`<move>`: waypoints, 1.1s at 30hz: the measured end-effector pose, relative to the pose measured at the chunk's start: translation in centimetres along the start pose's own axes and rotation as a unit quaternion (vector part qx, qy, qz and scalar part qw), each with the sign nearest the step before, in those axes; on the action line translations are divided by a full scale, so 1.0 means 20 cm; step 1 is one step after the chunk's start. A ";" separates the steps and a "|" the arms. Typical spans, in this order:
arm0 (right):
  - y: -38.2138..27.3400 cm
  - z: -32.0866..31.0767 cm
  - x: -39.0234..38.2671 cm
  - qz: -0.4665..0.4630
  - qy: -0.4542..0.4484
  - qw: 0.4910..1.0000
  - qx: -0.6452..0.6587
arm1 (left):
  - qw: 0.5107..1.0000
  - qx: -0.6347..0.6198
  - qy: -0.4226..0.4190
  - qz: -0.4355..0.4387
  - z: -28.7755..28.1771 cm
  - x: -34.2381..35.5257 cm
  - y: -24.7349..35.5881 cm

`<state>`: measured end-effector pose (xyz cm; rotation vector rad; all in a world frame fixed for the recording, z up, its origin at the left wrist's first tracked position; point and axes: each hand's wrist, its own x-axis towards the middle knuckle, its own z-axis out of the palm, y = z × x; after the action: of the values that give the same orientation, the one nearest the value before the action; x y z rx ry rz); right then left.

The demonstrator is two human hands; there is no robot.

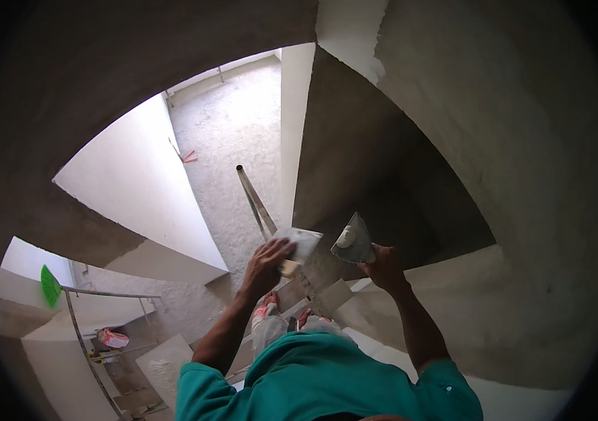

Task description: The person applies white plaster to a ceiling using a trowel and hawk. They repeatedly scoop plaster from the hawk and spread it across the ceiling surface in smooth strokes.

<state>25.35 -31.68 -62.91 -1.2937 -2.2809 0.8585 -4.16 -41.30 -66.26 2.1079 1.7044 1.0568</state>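
My left hand [265, 263] is closed on a pale flat trowel [304, 242], held near the middle of the view and slightly blurred. My right hand [383, 266] grips a wide putty knife [359, 247] by its handle, with a lump of white paste on the blade, a little apart from the trowel. Behind the trowel, long metal poles [253, 193] rise from below my hands. My feet [271, 300] show beneath, over a stepped, dusty surface.
Plastered walls [523, 175] curve around me, with a dark recess [376, 161] ahead right and a bright floor [222, 119] beyond an opening. At lower left stand a metal scaffold frame [74, 323], a green broom head [50, 286] and a pink-and-white bag [112, 337].
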 end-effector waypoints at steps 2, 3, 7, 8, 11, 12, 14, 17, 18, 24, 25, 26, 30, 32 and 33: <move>0.04 0.05 0.00 0.014 -0.006 0.999 0.038 | 0.979 -0.030 0.044 -0.196 0.06 -0.19 -0.15; 0.06 0.09 0.00 0.023 -0.010 0.998 0.057 | 0.938 -0.034 0.032 -0.345 0.07 -0.31 -0.21; 0.46 0.59 -0.22 0.093 -0.042 0.995 -0.002 | 0.746 -0.316 0.331 -0.484 0.16 -0.75 -0.45; 0.47 0.68 -0.30 0.182 -0.075 0.980 0.002 | 0.714 -0.341 0.345 -0.506 0.17 -0.85 -0.51; 0.53 0.92 -0.56 0.250 -0.160 0.954 -0.052 | 0.712 -0.292 0.347 -0.537 0.23 -1.16 -0.69; 0.55 1.00 -0.64 0.273 -0.195 0.941 -0.053 | 0.688 -0.301 0.358 -0.554 0.22 -1.25 -0.73; 0.50 1.13 -0.74 0.273 -0.211 0.937 -0.056 | 0.687 -0.309 0.343 -0.561 0.23 -1.44 -0.80; 0.38 1.27 -0.82 0.288 -0.255 0.922 -0.046 | 0.708 -0.312 0.258 -0.579 0.24 -1.70 -0.80; 0.32 1.32 -0.83 0.267 -0.257 0.927 -0.049 | 0.712 -0.304 0.228 -0.591 0.26 -1.87 -0.86; 0.20 1.61 -0.98 0.231 -0.216 0.946 -0.078 | 0.678 -0.371 0.125 -0.622 0.21 -2.11 -0.72; 0.19 1.65 -1.01 0.230 -0.193 0.951 -0.069 | 0.725 -0.316 0.047 -0.610 0.13 -2.09 -0.70; 0.15 1.68 -1.03 0.226 -0.178 0.956 -0.057 | 0.698 -0.366 0.091 -0.608 0.11 -2.15 -0.72; -0.22 1.52 -1.06 0.228 -0.233 0.944 -0.040 | 0.800 -0.234 0.007 -0.553 0.05 -2.32 -0.75; -0.41 1.44 -1.09 0.193 -0.221 0.955 -0.032 | 0.805 -0.238 0.029 -0.542 0.05 -2.36 -0.73; -0.49 1.41 -1.10 0.171 -0.219 0.960 -0.028 | 0.806 -0.239 0.044 -0.540 0.04 -2.36 -0.69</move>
<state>13.54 -63.53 -77.90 -1.6962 -2.4547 1.3202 -16.95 -80.61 -93.03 0.5527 1.9329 0.9925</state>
